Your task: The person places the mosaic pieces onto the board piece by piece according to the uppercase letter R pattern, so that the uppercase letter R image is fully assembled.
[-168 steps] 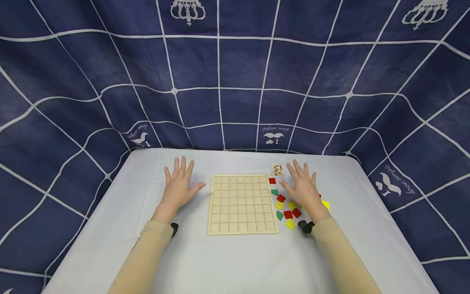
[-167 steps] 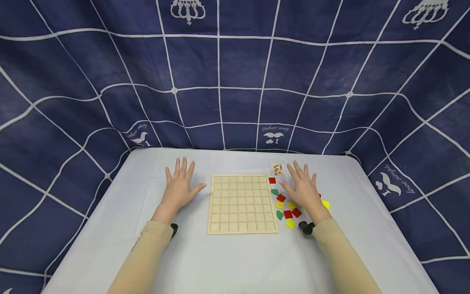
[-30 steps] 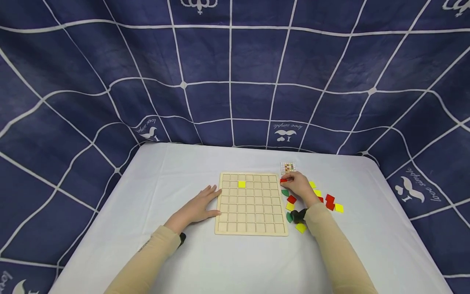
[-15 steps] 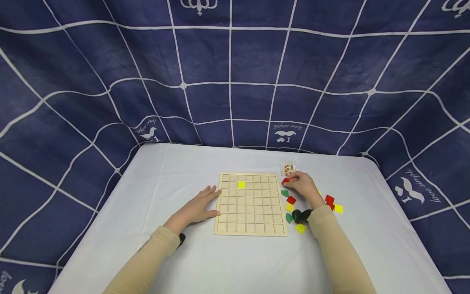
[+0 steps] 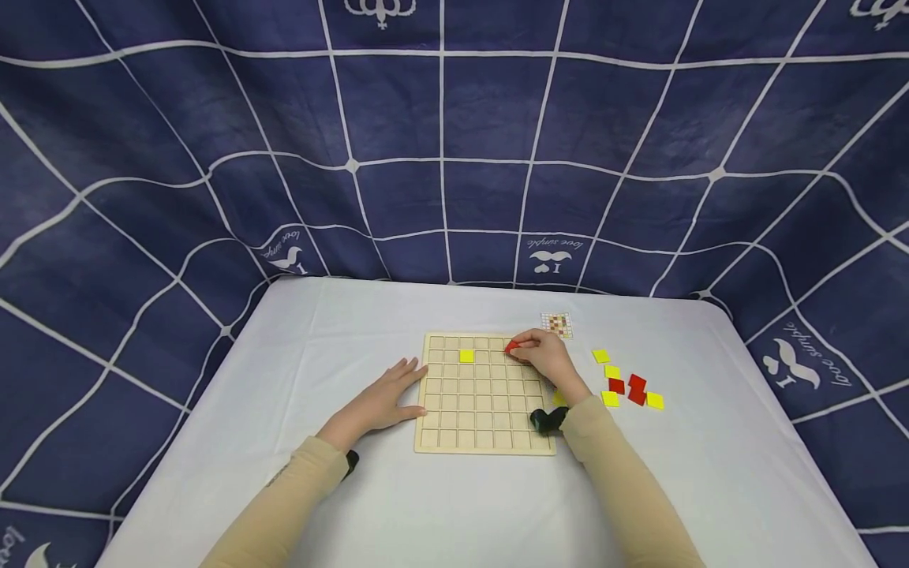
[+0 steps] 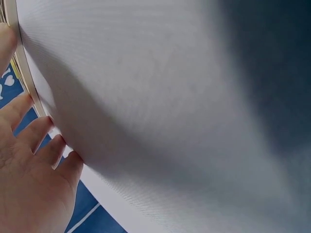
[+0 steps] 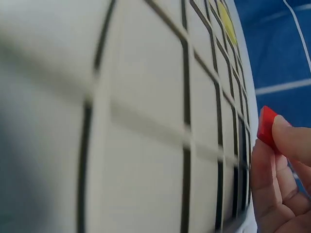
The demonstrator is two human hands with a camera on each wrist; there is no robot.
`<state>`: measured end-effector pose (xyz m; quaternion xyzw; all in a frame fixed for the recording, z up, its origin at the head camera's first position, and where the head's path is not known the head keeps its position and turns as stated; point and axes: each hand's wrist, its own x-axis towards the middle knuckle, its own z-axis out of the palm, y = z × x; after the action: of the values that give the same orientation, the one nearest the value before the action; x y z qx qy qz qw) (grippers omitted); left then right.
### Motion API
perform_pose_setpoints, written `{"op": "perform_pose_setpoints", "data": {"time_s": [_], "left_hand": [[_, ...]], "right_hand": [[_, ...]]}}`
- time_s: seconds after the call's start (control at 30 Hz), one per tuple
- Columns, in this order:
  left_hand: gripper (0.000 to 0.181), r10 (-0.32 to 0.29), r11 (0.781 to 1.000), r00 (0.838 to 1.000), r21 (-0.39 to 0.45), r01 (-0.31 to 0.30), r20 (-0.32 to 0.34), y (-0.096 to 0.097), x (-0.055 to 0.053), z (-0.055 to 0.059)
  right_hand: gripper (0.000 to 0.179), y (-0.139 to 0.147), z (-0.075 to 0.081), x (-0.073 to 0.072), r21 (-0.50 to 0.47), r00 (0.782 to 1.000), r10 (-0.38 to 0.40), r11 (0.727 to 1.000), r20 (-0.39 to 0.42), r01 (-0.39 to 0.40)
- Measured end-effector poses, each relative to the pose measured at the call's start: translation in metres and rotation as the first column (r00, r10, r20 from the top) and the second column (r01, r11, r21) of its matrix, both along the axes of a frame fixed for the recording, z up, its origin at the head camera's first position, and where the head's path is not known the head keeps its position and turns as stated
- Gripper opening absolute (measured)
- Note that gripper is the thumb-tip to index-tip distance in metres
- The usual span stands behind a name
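**Red tile held over the far right part of the grid board; left hand at the board's left edge**

Two beige fabric sleeves (image 5: 628, 477) extend from the near edge of the white cloth-covered table (image 5: 454, 513). A black wrist unit (image 5: 548, 421) shows at the right cuff; a second, partly hidden, shows at the left cuff.

The pale wood-toned square board (image 5: 483, 451), recessed in a grid of seven columns by seven rows, lies flat at mid-table.

Left hand (image 5: 376, 402): grip relaxed, fingers extended and spread. The thumb and index fingertip touch the board's left edge; the other fingers reach toward the table's far edge.

A flat yellow tile, partly covered by the right forearm, lies just beside the board's right edge. Nearer the table's right edge lies a loose group of four yellow square tiles (image 5: 611, 399) and three red square tiles (image 5: 616, 386). Two of the red tiles are in contact.

One bright yellow square tile (image 5: 466, 356) occupies the board's second row from the far edge, third column from the left.

Right hand (image 5: 550, 359): grasping. Thumb and fingers pinch a thin red four-cornered tile (image 7: 266, 127), held tilted at the board's far row, near its far right corner. Contact between tile and board cannot be determined.

A small printed grid card (image 5: 557, 324) lies beyond the right hand, toward the table's far edge. Behind that edge hangs a navy fabric curtain (image 5: 490, 197) with white grid lines.
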<state>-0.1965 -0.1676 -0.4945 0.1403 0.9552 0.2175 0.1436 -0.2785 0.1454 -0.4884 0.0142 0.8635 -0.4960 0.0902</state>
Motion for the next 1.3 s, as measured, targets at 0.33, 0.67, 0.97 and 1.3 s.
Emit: {"op": "perform_pose_setpoints", "data": {"time_s": [0.33,0.67,0.97,1.3], "left_hand": [[0.083,-0.004,1.000,1.000,-0.002,0.004,-0.002,0.001,0.000,-0.005],[0.082,-0.021,1.000,1.000,0.009,0.021,-0.006,-0.001,0.001,-0.005],[0.082,-0.031,0.999,1.000,0.020,0.031,-0.002,-0.001,0.000,-0.005],[0.083,-0.038,0.999,0.999,0.004,0.038,0.003,-0.004,-0.002,0.000]], "right_hand": [[0.017,-0.036,0.002,0.004,0.126,0.991,0.111,0.987,-0.079,-0.101],[0.008,-0.051,-0.002,0.003,0.211,0.972,0.172,0.968,-0.159,-0.137],[0.012,-0.054,-0.001,0.003,0.306,0.966,0.216,0.938,-0.141,-0.165],[0.026,-0.013,0.018,0.006,0.163,0.986,0.142,0.979,-0.089,-0.126]]}}
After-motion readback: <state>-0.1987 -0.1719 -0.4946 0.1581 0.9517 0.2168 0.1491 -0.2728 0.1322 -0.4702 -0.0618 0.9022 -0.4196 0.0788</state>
